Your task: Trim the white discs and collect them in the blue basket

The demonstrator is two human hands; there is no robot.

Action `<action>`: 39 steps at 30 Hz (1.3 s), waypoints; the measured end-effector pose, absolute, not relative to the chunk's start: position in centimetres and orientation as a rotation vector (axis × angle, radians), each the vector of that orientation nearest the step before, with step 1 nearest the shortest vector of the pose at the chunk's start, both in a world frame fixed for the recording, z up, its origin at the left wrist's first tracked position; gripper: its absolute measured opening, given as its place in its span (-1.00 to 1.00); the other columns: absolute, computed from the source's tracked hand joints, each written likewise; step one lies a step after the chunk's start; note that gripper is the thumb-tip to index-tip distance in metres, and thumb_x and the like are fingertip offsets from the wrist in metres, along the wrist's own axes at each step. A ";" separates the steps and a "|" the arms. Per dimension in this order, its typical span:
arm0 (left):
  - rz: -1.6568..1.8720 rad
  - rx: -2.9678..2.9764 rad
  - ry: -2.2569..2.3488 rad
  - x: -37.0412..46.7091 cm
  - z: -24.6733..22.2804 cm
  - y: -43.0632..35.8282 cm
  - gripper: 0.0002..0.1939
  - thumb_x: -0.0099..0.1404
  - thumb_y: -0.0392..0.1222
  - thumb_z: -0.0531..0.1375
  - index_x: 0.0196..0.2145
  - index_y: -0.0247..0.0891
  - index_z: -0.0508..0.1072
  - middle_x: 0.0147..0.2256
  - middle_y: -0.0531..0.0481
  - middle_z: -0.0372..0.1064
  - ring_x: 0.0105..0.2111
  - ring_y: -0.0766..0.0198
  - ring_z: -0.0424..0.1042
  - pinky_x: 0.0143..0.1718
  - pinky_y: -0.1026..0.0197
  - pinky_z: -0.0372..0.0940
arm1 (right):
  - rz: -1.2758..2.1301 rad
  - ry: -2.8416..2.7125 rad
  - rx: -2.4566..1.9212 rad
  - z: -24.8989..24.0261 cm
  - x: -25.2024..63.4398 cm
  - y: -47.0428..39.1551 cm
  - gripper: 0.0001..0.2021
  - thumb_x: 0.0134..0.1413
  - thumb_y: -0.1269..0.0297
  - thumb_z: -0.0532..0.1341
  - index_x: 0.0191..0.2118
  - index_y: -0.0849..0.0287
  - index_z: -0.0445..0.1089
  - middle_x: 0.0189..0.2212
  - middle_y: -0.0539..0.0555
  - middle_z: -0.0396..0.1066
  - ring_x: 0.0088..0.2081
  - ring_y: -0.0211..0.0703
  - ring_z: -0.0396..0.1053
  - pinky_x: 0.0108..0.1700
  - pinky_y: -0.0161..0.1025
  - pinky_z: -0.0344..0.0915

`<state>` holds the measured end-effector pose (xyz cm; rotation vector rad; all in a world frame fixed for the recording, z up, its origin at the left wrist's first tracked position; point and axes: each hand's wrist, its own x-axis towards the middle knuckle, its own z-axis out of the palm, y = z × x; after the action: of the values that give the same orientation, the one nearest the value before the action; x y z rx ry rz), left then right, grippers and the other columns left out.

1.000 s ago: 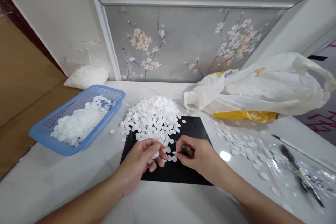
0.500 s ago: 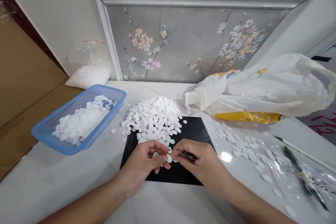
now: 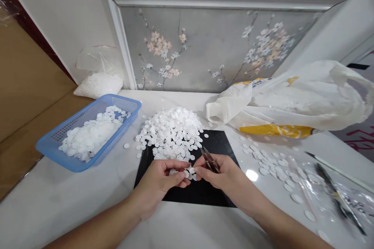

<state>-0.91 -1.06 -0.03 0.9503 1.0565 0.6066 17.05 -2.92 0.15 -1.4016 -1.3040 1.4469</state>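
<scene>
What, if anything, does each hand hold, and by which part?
The right hand holds tweezers by their palm-side end and, seemingly, a white disc by its edge; the left hand holds white discs, exact grip unclear.

Disc pile (image 3: 172, 128) partly on mat (image 3: 197, 194) — basket (image 3: 48, 148) left, carrier bag (image 3: 286, 105) right

The tweezers (image 3: 210, 161) look metallic, the tabletop (image 3: 175, 225) glossy.
</scene>
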 end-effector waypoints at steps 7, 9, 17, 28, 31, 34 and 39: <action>0.643 0.778 0.988 -0.7 0.1 -1.1 -0.71 0.18 -0.05 0.22 -0.34 -0.39 0.50 -0.32 -0.13 0.48 -0.30 0.19 0.48 -0.08 0.12 0.30 | 1.704 -1.044 -1.294 -0.2 17.0 -2.7 -0.68 -0.15 0.05 0.32 -0.53 0.22 0.30 -0.68 -0.11 0.22 -0.70 -0.48 -0.18 -0.64 -0.34 -0.31; 0.652 0.794 0.957 -0.6 0.3 -1.1 -0.71 0.18 -0.02 0.21 -0.40 -0.36 0.46 -0.34 -0.11 0.47 -0.31 0.21 0.47 -0.13 0.15 0.31 | 1.706 -1.060 -1.304 -0.5 16.9 -2.7 -0.69 -0.12 0.05 0.29 -0.53 0.21 0.29 -0.68 -0.11 0.22 -0.70 -0.48 -0.19 -0.64 -0.34 -0.29; 0.670 0.908 1.068 -0.8 0.4 -0.7 -0.88 0.12 -0.31 0.17 -0.50 -0.27 0.25 -0.48 0.01 0.42 -0.54 0.45 0.26 -0.53 0.39 0.08 | 1.055 -1.767 -1.576 -0.9 17.8 -2.6 -0.91 -0.04 0.42 0.20 -0.51 0.15 0.36 -0.48 -0.04 0.31 -0.45 -0.26 0.24 -0.39 -0.32 0.13; 0.543 0.905 1.029 -0.9 1.0 -0.8 -0.83 0.23 -0.14 0.10 -0.42 -0.30 0.34 -0.48 -0.01 0.38 -0.59 0.47 0.20 -0.66 0.40 -0.14 | 0.878 -1.939 -1.619 -0.6 17.6 -2.5 -0.87 -0.15 0.51 0.16 -0.55 0.14 0.28 -0.56 -0.09 0.30 -0.56 -0.31 0.21 -0.51 -0.37 0.12; 0.539 0.916 1.033 -1.0 0.7 -1.0 -0.79 0.23 -0.07 0.12 -0.38 -0.29 0.33 -0.46 -0.03 0.41 -0.61 0.49 0.20 -0.67 0.41 -0.15 | 0.864 -1.886 -1.644 -0.2 17.9 -2.5 -0.90 -0.08 0.46 0.13 -0.52 0.13 0.28 -0.62 -0.11 0.29 -0.57 -0.30 0.21 -0.51 -0.36 0.11; 0.552 0.890 1.054 -1.1 0.5 -0.8 -0.77 0.23 -0.02 0.13 -0.33 -0.27 0.34 -0.46 -0.01 0.41 -0.61 0.48 0.19 -0.68 0.41 -0.18 | 0.898 -1.867 -1.650 -0.4 18.1 -2.4 -0.92 0.00 0.39 0.14 -0.46 0.13 0.33 -0.54 -0.07 0.36 -0.52 -0.27 0.26 -0.47 -0.35 0.15; 0.577 0.886 1.075 -1.2 0.7 -0.5 -0.76 0.20 -0.03 0.15 -0.32 -0.27 0.37 -0.55 0.06 0.31 -0.63 0.48 0.14 -0.69 0.40 -0.22 | 0.929 -1.977 -1.622 -1.1 18.0 -2.4 -0.95 -0.08 0.41 0.21 -0.49 0.14 0.35 -0.41 -0.03 0.34 -0.48 -0.28 0.26 -0.42 -0.32 0.16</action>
<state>-1.24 -0.54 0.66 0.8860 1.0754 0.5775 17.99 -2.45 -1.08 -1.6215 -1.9769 0.9290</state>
